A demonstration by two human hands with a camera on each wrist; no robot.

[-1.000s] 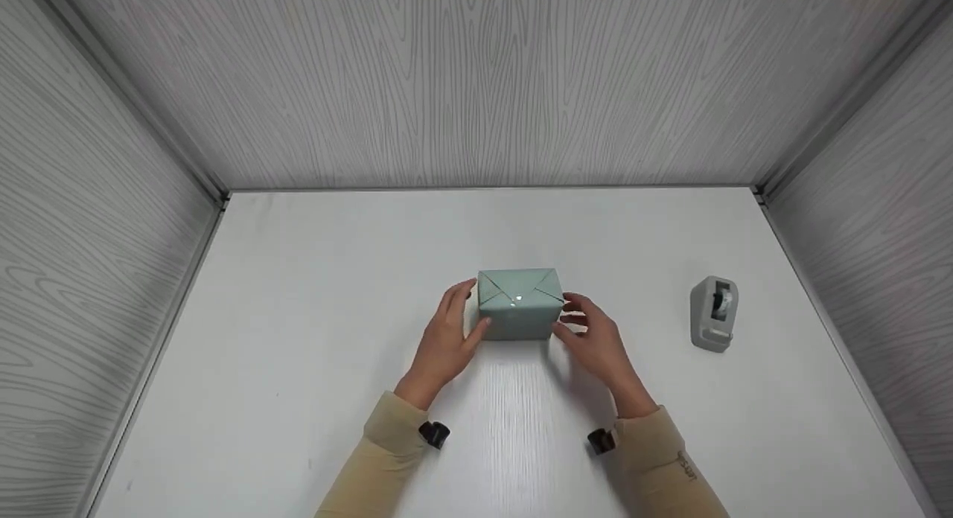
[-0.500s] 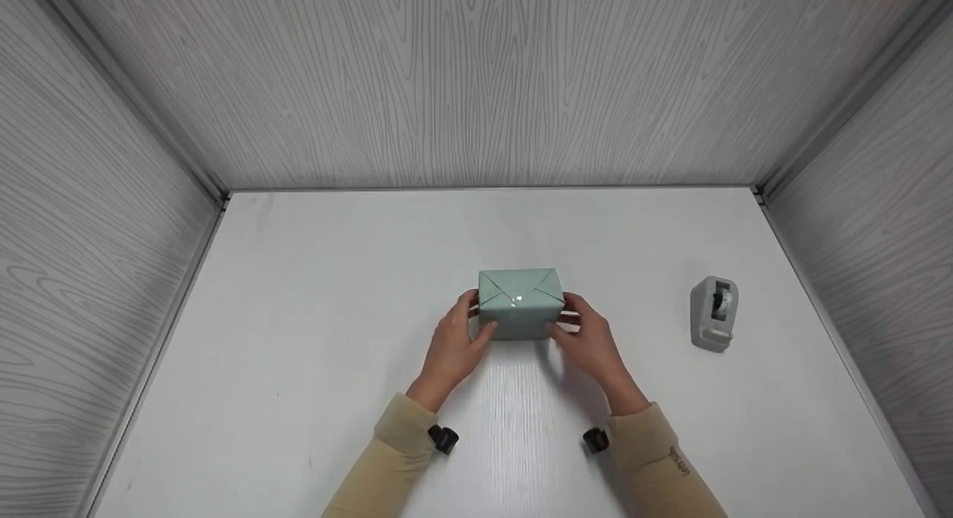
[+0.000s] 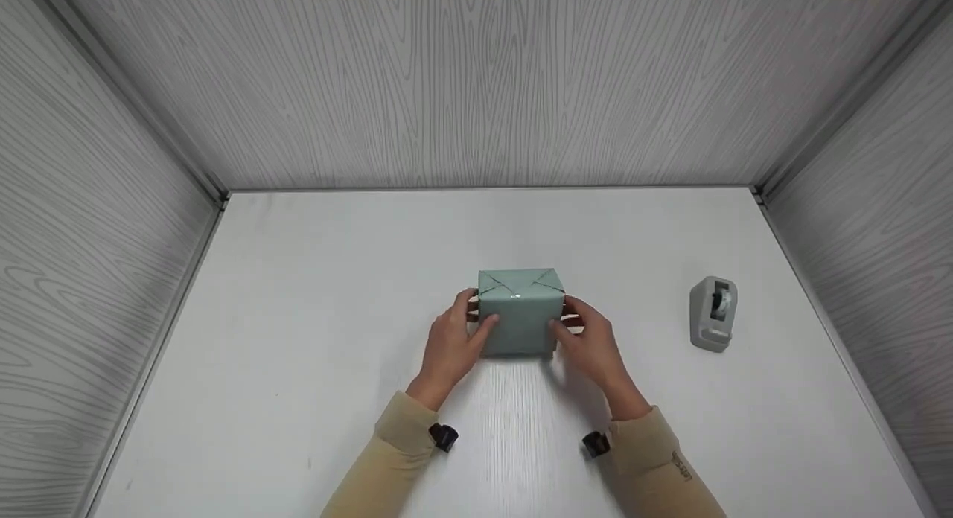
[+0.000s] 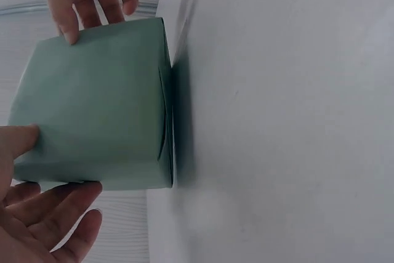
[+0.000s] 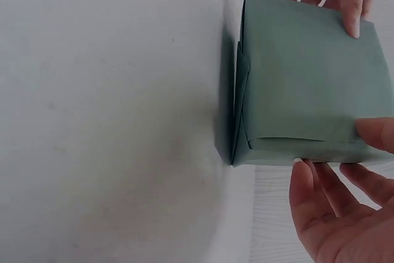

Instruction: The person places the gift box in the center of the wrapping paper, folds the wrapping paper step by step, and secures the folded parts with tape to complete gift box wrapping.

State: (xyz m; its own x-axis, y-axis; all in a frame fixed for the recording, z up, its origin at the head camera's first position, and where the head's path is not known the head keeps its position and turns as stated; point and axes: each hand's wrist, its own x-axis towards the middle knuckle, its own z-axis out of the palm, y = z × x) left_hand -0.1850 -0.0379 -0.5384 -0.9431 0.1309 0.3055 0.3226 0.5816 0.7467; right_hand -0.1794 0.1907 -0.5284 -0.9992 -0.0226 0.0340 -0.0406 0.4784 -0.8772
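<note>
A box wrapped in pale green paper [image 3: 521,324] stands between both hands at the middle of the white table. Folded flaps make a crossing pattern on its top, with a shiny spot near the front edge. My left hand [image 3: 453,347] grips its left side, thumb on the front face and fingers along the side. On the opposite side my right hand [image 3: 592,347] holds it the same way. In the left wrist view the box [image 4: 98,103] has its folded end close over the table, with a dark shadow beside it. A loose flap edge shows in the right wrist view.
A grey tape dispenser [image 3: 712,314] with a roll of clear tape stands on the right part of the white table [image 3: 335,280]. Grey wood-grain panels [image 3: 476,86] enclose the table at the back and both sides.
Both hands have closed in on the box from its sides. The box has since tilted: its front face now shows taller, its top narrower, and its lower edge sits nearer the person.
</note>
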